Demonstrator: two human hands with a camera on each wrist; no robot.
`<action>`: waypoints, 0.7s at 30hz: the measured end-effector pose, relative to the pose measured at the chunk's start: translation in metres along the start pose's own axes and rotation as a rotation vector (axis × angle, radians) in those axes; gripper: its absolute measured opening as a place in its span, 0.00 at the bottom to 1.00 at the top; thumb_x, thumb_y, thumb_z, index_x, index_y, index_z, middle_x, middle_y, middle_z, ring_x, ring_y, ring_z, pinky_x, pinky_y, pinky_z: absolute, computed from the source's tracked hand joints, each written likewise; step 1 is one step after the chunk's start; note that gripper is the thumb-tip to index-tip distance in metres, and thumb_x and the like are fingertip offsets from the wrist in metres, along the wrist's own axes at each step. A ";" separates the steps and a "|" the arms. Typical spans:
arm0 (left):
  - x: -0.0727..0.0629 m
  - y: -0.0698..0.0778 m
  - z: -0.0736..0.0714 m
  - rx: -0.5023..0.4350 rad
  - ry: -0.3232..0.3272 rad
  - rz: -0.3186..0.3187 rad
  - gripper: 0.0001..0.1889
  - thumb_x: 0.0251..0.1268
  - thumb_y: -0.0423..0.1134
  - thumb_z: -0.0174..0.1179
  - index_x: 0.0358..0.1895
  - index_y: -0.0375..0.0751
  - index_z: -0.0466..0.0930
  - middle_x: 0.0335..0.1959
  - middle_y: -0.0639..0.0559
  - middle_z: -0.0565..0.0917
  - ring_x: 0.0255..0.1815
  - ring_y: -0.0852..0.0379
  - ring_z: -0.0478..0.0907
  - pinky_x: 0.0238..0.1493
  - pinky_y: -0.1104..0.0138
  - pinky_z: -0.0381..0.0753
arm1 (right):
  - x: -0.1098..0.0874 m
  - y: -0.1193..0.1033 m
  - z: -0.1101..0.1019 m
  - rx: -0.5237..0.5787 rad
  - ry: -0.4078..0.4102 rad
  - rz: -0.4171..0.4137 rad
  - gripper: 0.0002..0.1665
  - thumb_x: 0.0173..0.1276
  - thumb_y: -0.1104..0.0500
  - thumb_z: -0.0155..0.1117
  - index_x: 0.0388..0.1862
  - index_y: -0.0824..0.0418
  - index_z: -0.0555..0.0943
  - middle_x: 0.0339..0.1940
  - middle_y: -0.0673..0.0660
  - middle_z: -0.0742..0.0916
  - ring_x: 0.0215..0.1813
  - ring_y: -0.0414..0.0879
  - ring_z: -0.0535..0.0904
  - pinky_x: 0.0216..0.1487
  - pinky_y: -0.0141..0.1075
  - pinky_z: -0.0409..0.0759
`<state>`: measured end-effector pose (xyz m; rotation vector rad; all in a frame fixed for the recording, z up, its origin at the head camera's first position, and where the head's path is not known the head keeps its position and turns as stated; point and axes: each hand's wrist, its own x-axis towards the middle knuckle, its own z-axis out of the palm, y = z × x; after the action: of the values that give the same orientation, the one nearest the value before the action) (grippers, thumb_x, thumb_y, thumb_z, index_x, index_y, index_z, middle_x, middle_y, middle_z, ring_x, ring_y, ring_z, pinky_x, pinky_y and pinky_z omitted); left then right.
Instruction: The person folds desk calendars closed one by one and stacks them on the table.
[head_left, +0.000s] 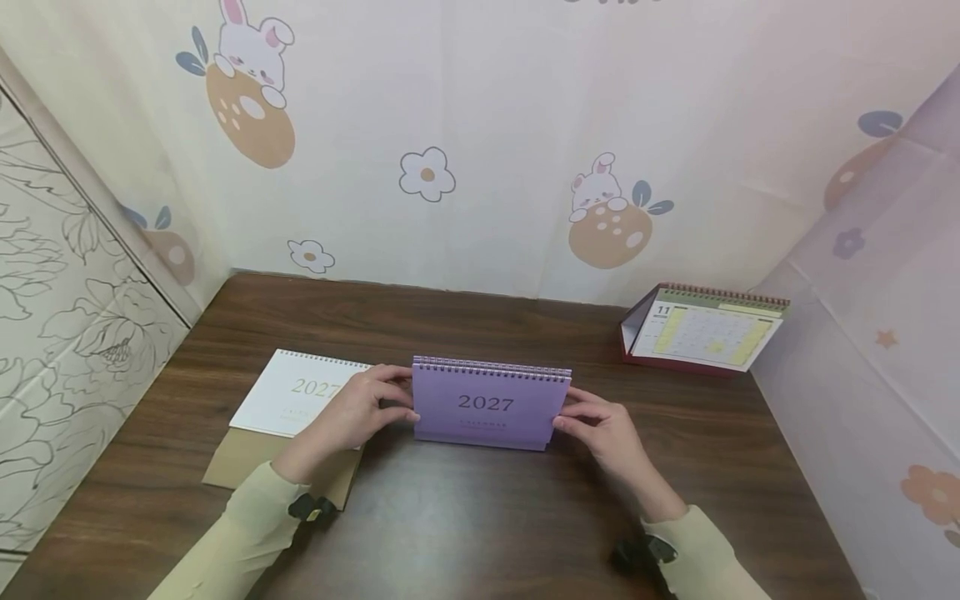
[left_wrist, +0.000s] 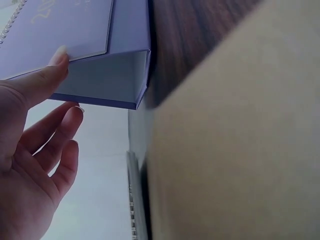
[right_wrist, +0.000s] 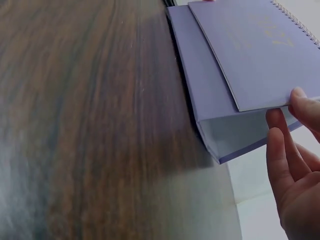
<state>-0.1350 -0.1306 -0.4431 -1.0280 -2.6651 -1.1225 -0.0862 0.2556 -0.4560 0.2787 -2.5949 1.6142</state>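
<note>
- A purple cardboard desk calendar (head_left: 489, 408) with a metal spiral stands upright on the dark brown wood-grain tabletop (head_left: 480, 525), between both hands; its base is splayed like a tent, presumably so that it stands by itself
- The left hand (head_left: 365, 406) pinches one side edge, thumb on the front, other fingers towards the back; the right hand (head_left: 611, 433) pinches the opposite edge, index finger by the hollow end; holding both ends probably keeps it level
- Just beside the left hand, a flat white spiral calendar (head_left: 281, 396) overlaps a tan card sheet (head_left: 240, 454); the left hand and forearm partly cover both
- Well apart at the back right, a tented calendar with a yellow grid (head_left: 712, 333) stands near a pale printed curtain (head_left: 510, 100), outside the hands' way
</note>
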 end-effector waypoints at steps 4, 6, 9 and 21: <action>0.000 0.002 -0.002 -0.025 0.016 0.004 0.03 0.54 0.40 0.75 0.30 0.48 0.90 0.56 0.48 0.83 0.56 0.48 0.79 0.54 0.54 0.78 | -0.002 -0.005 -0.001 -0.005 0.024 0.022 0.05 0.60 0.64 0.76 0.36 0.63 0.90 0.57 0.62 0.85 0.62 0.53 0.78 0.53 0.26 0.74; 0.000 0.004 -0.004 -0.036 0.021 -0.001 0.04 0.54 0.40 0.75 0.30 0.48 0.90 0.55 0.48 0.83 0.56 0.48 0.79 0.54 0.53 0.78 | -0.003 -0.008 -0.001 0.013 0.030 0.039 0.06 0.60 0.64 0.76 0.36 0.64 0.90 0.57 0.62 0.85 0.61 0.50 0.79 0.49 0.28 0.78; 0.000 0.007 -0.006 -0.054 0.015 -0.012 0.03 0.55 0.41 0.75 0.30 0.49 0.90 0.54 0.49 0.84 0.55 0.48 0.80 0.55 0.53 0.78 | -0.004 -0.011 -0.001 0.080 0.029 0.079 0.08 0.60 0.64 0.75 0.38 0.67 0.89 0.57 0.64 0.84 0.57 0.44 0.82 0.43 0.33 0.83; 0.001 0.012 -0.008 -0.157 -0.055 -0.070 0.04 0.56 0.42 0.75 0.28 0.55 0.88 0.50 0.55 0.84 0.54 0.51 0.80 0.55 0.53 0.75 | -0.006 -0.019 -0.006 0.131 -0.010 0.207 0.14 0.64 0.57 0.74 0.42 0.66 0.89 0.58 0.63 0.84 0.57 0.55 0.82 0.43 0.39 0.84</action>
<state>-0.1297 -0.1293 -0.4297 -1.0101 -2.7116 -1.3551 -0.0764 0.2536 -0.4371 0.0253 -2.6044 1.8564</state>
